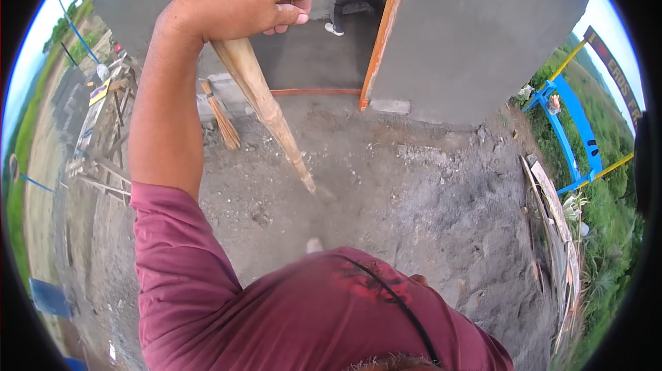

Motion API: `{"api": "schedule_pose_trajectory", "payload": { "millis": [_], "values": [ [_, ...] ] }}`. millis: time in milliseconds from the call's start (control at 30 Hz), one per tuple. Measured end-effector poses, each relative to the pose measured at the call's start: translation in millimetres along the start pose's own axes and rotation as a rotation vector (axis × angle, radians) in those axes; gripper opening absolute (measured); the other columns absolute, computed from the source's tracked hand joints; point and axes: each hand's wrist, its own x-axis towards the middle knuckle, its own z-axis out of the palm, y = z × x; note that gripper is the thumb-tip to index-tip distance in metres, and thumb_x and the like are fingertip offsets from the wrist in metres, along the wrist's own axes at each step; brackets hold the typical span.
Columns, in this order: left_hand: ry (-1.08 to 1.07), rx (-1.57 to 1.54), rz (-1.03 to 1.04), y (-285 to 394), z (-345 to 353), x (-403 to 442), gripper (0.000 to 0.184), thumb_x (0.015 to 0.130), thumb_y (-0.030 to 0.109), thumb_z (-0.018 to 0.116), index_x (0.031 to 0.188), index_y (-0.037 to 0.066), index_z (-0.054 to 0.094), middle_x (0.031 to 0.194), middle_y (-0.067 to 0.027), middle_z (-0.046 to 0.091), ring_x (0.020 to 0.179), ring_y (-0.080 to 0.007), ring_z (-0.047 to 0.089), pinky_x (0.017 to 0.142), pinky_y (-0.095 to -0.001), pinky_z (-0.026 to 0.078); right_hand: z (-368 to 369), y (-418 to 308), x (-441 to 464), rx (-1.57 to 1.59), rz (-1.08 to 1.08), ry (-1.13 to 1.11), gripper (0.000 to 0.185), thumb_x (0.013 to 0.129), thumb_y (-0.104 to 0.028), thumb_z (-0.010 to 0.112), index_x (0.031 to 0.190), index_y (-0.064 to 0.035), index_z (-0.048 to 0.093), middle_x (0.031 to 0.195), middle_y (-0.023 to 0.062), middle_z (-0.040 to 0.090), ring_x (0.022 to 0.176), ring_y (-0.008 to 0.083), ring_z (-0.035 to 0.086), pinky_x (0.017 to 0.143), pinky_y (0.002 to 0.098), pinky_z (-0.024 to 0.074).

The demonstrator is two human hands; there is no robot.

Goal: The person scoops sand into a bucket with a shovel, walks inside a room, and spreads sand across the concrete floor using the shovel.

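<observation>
My left hand (286, 5) is raised in front of the doorway, the wrist bent and the fingers curled in toward the thumb. Whatever the fingers pinch, if anything, is too small or hidden to name. A pale wooden pole (265, 98) slants from below my left wrist to the ground near my feet; I cannot tell whether the arm touches it. An orange door frame (377, 40) stands behind the hand. My right hand does not show clearly; only a small patch of skin appears beyond the maroon shirt (289, 316).
A stick broom (221, 117) leans by the grey plastered wall (476, 33). Through the doorway a person's leg (336, 9) shows. Wooden planks (552, 212) and a blue metal frame (576, 123) stand at right, a wooden trestle (110, 157) at left. The ground (386, 185) is rough.
</observation>
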Motion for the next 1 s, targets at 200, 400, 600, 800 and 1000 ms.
{"api": "schedule_pose_trajectory", "payload": {
  "millis": [200,400,600,800,1000],
  "values": [
    [-0.041,0.016,-0.044,35.1,4.9,11.2,0.019,0.096,0.020,0.057,0.094,0.003,0.064,0.078,-0.0060,0.065,0.076,-0.0168,0.064,0.071,-0.0332,0.051,-19.6,35.9,-7.5,0.833,0.030,0.249,0.017,0.088,-0.021,0.062,0.095,-0.0068,0.066,0.085,0.0137,0.069,0.071,0.0281,0.068,0.059,0.0393,0.0530],
    [-0.081,0.033,-0.073,96.4,11.0,38.5,0.021,0.096,0.023,0.056,0.096,0.003,0.065,0.081,-0.0076,0.067,0.077,-0.0169,0.066,0.072,-0.0334,0.052,-53.8,60.0,-42.3,1.528,0.680,0.397,0.013,0.090,-0.009,0.056,0.101,-0.0031,0.061,0.079,0.0109,0.066,0.061,0.0221,0.065,0.050,0.0314,0.0494],
    [-0.107,0.060,-0.069,164.1,12.9,50.5,0.022,0.095,0.024,0.057,0.096,0.005,0.066,0.080,-0.0076,0.067,0.076,-0.0165,0.067,0.072,-0.0339,0.052,-4.9,74.8,-78.4,1.580,0.835,0.140,0.009,0.094,-0.014,0.057,0.091,-0.0056,0.057,0.076,0.0086,0.063,0.058,0.0208,0.062,0.050,0.0315,0.0489],
    [-0.190,-0.063,-0.058,181.7,12.6,60.8,0.026,0.097,0.024,0.057,0.097,0.000,0.066,0.084,-0.0079,0.071,0.076,-0.0175,0.068,0.072,-0.0337,0.053,59.6,79.5,-90.6,0.987,0.274,0.119,0.017,0.096,-0.014,0.055,0.082,-0.0055,0.056,0.070,0.0073,0.059,0.053,0.0198,0.058,0.044,0.0308,0.0440],
    [-0.194,-0.117,-0.080,183.9,19.3,66.7,0.025,0.098,0.023,0.056,0.096,0.000,0.067,0.082,-0.0075,0.071,0.074,-0.0176,0.068,0.072,-0.0329,0.054,76.3,92.2,-98.6,0.795,-0.091,0.277,0.017,0.095,-0.010,0.051,0.080,-0.0048,0.054,0.067,0.0096,0.055,0.052,0.0201,0.056,0.040,0.0321,0.0386]
  ]
}}
